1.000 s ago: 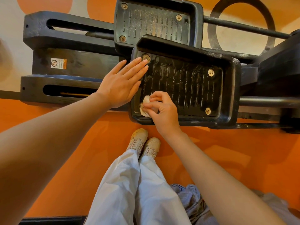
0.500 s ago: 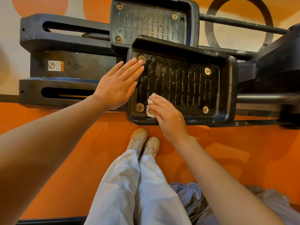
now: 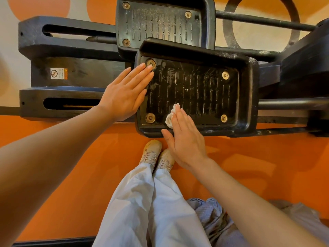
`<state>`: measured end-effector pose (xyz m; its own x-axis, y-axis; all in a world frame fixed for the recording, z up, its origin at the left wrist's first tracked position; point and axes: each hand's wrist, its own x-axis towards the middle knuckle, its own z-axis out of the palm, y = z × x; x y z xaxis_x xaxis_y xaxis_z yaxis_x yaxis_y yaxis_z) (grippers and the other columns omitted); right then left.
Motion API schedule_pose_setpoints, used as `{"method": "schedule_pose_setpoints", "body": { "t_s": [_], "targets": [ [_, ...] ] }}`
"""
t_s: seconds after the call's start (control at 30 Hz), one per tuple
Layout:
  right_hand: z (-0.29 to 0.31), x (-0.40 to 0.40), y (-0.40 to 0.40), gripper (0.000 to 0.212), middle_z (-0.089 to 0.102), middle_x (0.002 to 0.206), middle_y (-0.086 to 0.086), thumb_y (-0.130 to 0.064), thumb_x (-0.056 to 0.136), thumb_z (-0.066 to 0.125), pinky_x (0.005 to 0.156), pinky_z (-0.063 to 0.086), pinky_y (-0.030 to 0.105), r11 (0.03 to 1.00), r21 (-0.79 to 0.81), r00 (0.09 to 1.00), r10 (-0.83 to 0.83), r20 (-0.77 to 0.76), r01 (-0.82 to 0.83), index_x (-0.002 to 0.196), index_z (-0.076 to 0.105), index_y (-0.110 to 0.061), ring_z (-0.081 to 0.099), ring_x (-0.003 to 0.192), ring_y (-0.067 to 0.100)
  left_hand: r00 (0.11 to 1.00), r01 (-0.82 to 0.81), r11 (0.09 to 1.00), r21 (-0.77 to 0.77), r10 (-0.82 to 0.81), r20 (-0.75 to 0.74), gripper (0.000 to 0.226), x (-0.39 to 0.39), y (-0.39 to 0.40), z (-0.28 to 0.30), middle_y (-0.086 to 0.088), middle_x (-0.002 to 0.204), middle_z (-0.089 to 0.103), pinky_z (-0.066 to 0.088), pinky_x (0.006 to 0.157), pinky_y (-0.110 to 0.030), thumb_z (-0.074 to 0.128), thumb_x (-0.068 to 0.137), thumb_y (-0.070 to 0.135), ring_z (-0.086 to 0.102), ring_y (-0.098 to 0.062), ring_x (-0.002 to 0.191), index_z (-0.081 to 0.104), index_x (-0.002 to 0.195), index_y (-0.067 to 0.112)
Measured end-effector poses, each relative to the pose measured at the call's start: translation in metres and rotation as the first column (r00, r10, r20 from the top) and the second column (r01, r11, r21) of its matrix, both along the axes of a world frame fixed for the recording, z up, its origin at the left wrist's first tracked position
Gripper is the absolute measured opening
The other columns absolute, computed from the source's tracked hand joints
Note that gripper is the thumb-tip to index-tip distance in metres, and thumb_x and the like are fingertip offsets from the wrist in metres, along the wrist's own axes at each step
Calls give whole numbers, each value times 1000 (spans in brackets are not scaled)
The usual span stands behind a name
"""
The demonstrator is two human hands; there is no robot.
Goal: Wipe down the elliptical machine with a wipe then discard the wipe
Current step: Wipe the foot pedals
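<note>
Right hand presses wipe flat on left-right lying pedal.

Warm even indoor light, soft shadows, wide-angle edge distortion, sharp centre

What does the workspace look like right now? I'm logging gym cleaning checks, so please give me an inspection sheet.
Surface: near black ribbed plastic pedal of the black elliptical machine, streaked and glossy; four round metal bolts at its corners.
Job's things: crumpled white wipe lying on the near pedal's lower left area; far black ribbed pedal looks dusty.
Clutter: bluish-grey crumpled fabric on the orange floor.
Hands: left hand flat, fingers straight, resting on the near pedal's left rim; right hand pressing the wipe with straight fingers.
Cables: nothing seen.
Surroundings: small white-and-orange warning sticker on the frame; orange-and-cream patterned flooring.
</note>
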<state>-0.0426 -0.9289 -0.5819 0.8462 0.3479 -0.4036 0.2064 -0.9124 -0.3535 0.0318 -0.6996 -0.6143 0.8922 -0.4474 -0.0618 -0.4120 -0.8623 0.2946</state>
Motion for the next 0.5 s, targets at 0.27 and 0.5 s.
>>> {"method": "schedule_pose_setpoints", "body": {
  "t_s": [0.27, 0.5],
  "targets": [
    [23, -1, 30, 103, 5, 162, 19, -70, 82, -20, 120, -11, 49, 934, -358, 987, -69, -148, 11, 154, 15, -4, -2, 151, 28, 1000, 7, 1000, 13, -7, -5, 54, 0, 0, 0, -8, 163, 20, 14, 123, -47, 19, 107, 34, 12, -22, 152, 26, 155, 11],
    [33, 22, 62, 101, -9, 156, 34, -70, 87, -10, 115, -21, 52, 843, -505, 841, -400, -364, 182, 149, 1, 9, -16, 146, 41, 1000, -10, 1000, -15, 10, 12, 53, -1, -2, 0, -10, 162, 23, 17, 122, -48, 21, 107, 32, 14, -24, 152, 28, 154, 10]
  ]
}}
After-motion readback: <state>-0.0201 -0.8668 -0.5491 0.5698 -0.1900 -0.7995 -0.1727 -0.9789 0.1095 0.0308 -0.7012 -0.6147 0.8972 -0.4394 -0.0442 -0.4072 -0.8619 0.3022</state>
